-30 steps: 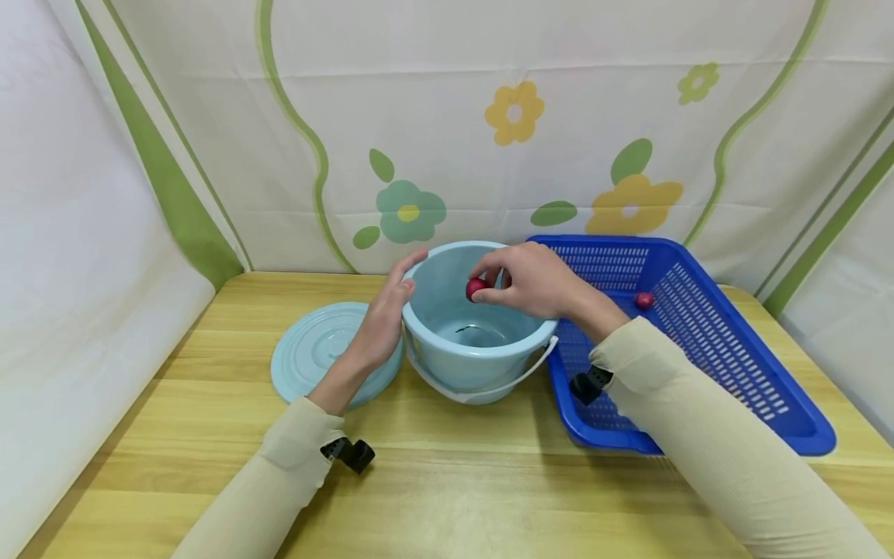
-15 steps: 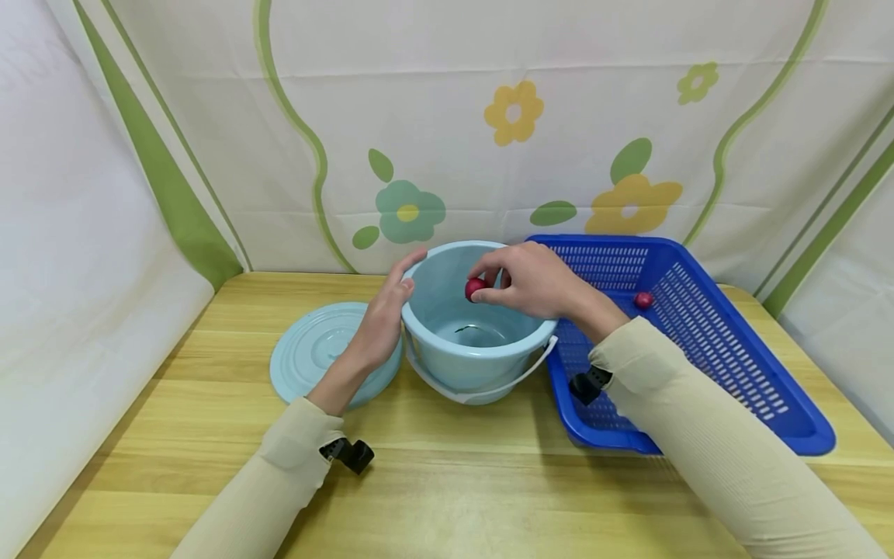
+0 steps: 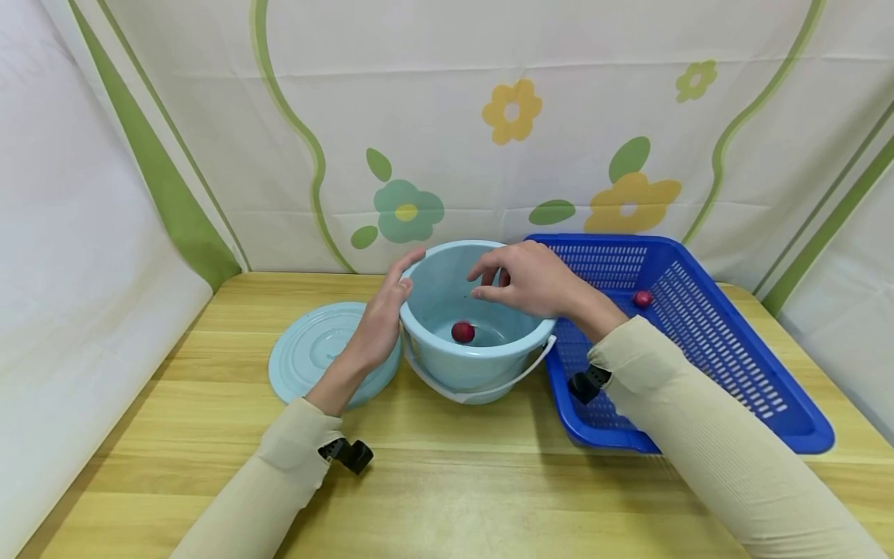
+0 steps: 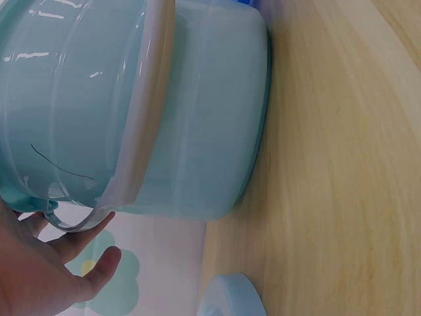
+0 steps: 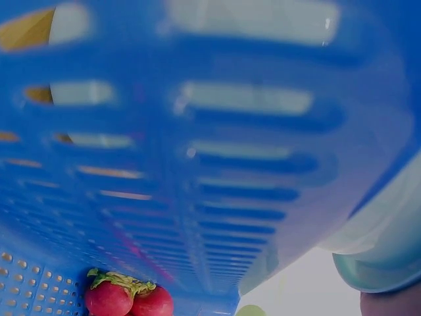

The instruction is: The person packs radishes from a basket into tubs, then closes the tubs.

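A light blue bucket (image 3: 482, 365) stands on the wooden table, its white handle (image 4: 148, 105) lying down against the wall. A red radish (image 3: 462, 332) lies on the bucket's bottom. My left hand (image 3: 396, 296) rests with straight fingers against the bucket's left rim; the left wrist view shows its palm (image 4: 39, 276) beside the bucket wall (image 4: 197, 118). My right hand (image 3: 510, 283) hovers over the bucket's right rim, fingers loosely curled and holding nothing.
The bucket's round lid (image 3: 307, 357) lies flat to the left. A blue slotted basket (image 3: 705, 334) sits to the right with a radish (image 3: 642, 298) inside; up close the radishes (image 5: 125, 299) show green tops. A flowered curtain closes the back and sides.
My right hand has let go of the radish it pinched over the bucket; the radish now lies on the bucket's bottom. The left hand has stayed on the rim.
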